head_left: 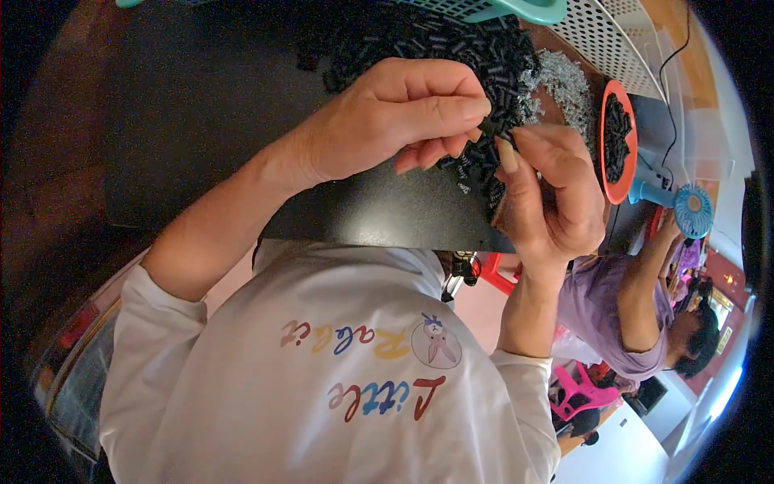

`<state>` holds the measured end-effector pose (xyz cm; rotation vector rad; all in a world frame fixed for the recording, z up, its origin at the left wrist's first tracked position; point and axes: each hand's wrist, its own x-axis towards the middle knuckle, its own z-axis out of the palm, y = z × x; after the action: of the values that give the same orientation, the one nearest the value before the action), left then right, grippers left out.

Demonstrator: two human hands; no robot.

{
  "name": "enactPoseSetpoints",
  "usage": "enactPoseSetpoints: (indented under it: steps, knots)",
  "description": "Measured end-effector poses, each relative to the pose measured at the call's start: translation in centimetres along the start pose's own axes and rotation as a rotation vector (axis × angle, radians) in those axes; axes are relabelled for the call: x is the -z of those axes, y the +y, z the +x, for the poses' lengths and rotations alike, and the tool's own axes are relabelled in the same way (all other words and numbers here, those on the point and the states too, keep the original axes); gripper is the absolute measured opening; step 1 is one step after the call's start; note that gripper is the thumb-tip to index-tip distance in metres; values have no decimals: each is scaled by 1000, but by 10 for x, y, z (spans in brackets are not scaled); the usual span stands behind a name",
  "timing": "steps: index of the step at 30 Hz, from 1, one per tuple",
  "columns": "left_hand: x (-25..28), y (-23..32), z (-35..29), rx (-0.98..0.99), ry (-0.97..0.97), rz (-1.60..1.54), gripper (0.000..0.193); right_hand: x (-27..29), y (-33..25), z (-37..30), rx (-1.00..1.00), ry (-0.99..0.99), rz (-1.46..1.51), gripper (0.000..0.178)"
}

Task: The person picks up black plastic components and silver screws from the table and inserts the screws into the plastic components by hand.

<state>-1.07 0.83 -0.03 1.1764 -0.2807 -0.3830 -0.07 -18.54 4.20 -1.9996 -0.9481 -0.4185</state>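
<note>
My left hand point(415, 113) is closed in a pinch above the dark table point(201, 121), thumb pressed to forefinger and the other fingers curled below. Whatever sits between its fingertips is too small or hidden to name. Close on its right, my right hand point(556, 189) also pinches, with something dark and tiny at the thumb and forefinger tips that I cannot make out. The two sets of fingertips are a short gap apart. Beneath and beyond them spreads a heap of small black tube-like parts point(427, 44). A few small metal springs point(463, 171) lie near my left fingers.
A pile of small silvery metal pieces point(568, 85) lies right of the black heap. Farther right stand an orange-red bowl point(608, 169) of black parts and a blue fan point(693, 211). Green point(536, 10) and white point(601, 40) baskets line the back. A person in purple point(609, 310) works nearby.
</note>
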Motion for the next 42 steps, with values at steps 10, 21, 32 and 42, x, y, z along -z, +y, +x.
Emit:
enactPoseSetpoints:
  steps: [10,21,32,42]
  knots:
    - [0,0,1,28,-4,0,21,-2,-4,7,129,-62,-90,17]
    - [0,-2,4,-26,-6,3,21,-5,-5,-4,-260,56,271,17]
    - [1,-3,4,-42,-3,-1,21,-12,-4,-8,-197,120,195,15]
    - [1,-3,5,-41,-4,7,22,-10,-3,-4,-105,92,115,15]
